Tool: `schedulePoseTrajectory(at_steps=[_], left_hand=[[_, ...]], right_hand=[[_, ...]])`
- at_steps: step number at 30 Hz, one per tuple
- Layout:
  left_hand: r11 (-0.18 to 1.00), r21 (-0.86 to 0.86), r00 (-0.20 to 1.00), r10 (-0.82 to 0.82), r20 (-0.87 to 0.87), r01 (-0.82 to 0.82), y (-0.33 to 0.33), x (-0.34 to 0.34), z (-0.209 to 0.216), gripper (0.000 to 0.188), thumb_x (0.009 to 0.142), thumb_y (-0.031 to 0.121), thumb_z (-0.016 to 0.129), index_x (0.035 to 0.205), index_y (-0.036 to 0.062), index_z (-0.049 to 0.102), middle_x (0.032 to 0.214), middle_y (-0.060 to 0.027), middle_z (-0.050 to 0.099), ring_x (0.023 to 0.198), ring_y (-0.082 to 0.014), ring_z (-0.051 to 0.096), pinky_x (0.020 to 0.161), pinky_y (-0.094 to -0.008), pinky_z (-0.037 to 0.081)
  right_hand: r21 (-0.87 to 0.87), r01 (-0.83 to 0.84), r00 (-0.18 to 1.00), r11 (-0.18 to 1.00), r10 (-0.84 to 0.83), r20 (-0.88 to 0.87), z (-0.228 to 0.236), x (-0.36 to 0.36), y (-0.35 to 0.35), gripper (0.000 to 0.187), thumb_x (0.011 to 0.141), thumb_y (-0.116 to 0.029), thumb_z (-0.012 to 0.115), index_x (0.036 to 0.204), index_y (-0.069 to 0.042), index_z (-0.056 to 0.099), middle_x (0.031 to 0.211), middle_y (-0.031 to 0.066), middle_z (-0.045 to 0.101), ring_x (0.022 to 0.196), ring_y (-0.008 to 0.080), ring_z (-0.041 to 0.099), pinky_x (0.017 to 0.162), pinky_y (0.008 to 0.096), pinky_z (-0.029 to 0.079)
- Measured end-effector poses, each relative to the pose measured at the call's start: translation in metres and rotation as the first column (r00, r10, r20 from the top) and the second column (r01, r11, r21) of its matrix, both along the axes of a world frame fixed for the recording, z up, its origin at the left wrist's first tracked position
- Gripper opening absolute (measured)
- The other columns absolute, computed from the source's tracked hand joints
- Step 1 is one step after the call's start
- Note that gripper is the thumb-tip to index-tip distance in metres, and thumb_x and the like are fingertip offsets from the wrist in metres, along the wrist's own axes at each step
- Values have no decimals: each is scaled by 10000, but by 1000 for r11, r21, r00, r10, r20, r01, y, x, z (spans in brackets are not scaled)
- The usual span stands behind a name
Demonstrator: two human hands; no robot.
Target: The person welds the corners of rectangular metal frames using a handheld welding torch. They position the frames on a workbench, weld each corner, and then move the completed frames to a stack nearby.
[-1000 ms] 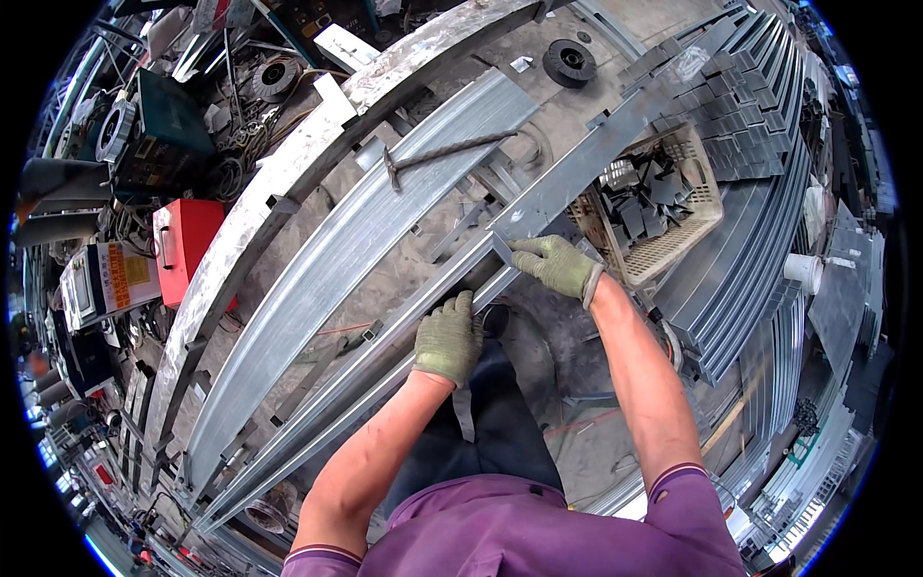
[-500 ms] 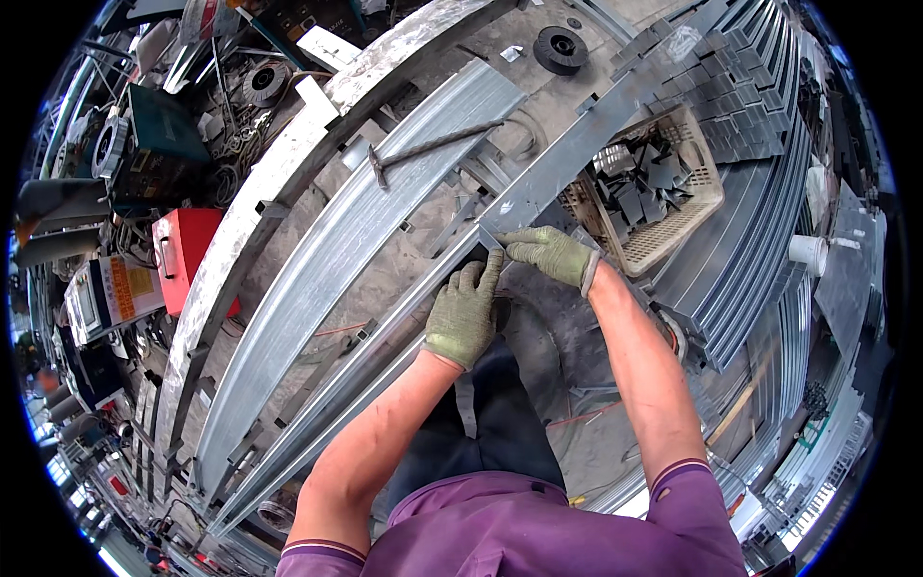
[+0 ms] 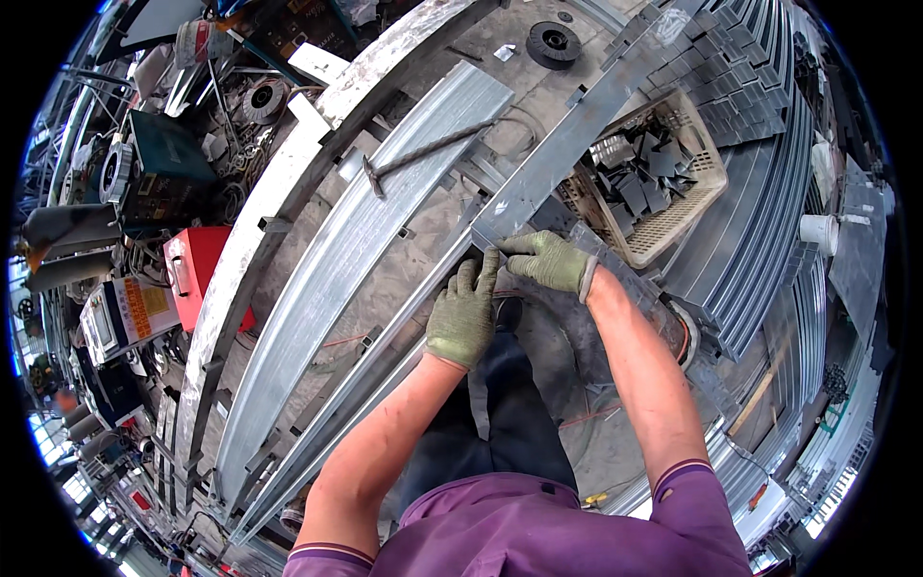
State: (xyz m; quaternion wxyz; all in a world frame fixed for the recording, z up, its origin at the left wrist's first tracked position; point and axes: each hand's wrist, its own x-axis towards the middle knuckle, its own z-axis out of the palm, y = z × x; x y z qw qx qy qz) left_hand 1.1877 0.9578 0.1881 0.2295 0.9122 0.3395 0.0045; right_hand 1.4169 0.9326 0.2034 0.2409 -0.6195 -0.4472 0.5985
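A long galvanized steel channel (image 3: pixel 385 344) runs from the lower left up to the middle, where its end meets a flat steel bar (image 3: pixel 567 149) slanting up to the right. My left hand (image 3: pixel 463 315), in a green work glove, lies at this end, index finger stretched toward the corner and the other fingers bent slightly over the channel. From the right, my right hand (image 3: pixel 550 262), gloved alike, reaches to the same corner with its fingers drawn together. Its fingertips meet the metal beside my left index finger; what they pinch is hidden.
A wide galvanized channel (image 3: pixel 336 255) carries a hammer (image 3: pixel 423 156). Beyond it curves a thick pale beam (image 3: pixel 252 226). On the right stand a plastic crate (image 3: pixel 692 216) of metal offcuts and stacked steel profiles (image 3: pixel 760 240). A red box (image 3: pixel 207 274) sits left; a black spool (image 3: pixel 554 44) lies at the back.
The whole view has shifted slightly. Both hands stay at the corner. The bright metal edge beside my fingertips shows less than before, with my right fingers closer over it.
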Motion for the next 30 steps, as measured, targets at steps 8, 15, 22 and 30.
schedulePoseTrajectory(at_steps=[8, 15, 22, 30], left_hand=[[998, -57, 999, 4, -52, -7, -3, 7, -2, 828, 898, 95, 639, 1664, 108, 325, 1403, -229, 585, 1189, -418, 636, 965, -505, 557], [998, -43, 999, 43, -20, -44, -1, 5, 3, 840, 880, 45, 639, 1660, 105, 335, 1316, -244, 620, 1099, -451, 648, 904, -534, 558], [998, 42, 999, 39, -37, -38, -5, 5, 2, 841, 876, 128, 640, 1659, 77, 337, 1340, -224, 625, 1112, -406, 659, 937, -495, 564], [997, 46, 998, 56, 3, -56, -5, 5, 1, 735, 914, 56, 638, 1614, 98, 418, 1284, -203, 656, 1058, -412, 678, 849, -513, 579]], right_hand=[[177, 259, 966, 950, -252, -62, -63, -9, -30, 400, 931, -66, 639, 1319, -35, 734, 1262, 183, 763, 1183, 250, 717, 1035, 337, 543], [141, 699, 711, 701, -703, -34, -55, -21, -105, 279, 974, -41, 591, 1183, 30, 762, 1126, 112, 788, 1062, 171, 718, 972, 299, 546], [-140, 656, 753, 741, -655, 59, -69, -15, -220, 273, 966, -128, 656, 1176, 1, 773, 1100, 157, 801, 1010, 194, 753, 908, 315, 575], [45, 553, 824, 832, -554, 118, -47, 9, -194, 281, 981, -189, 682, 1179, -10, 769, 1077, 168, 796, 1015, 245, 761, 901, 360, 578]])
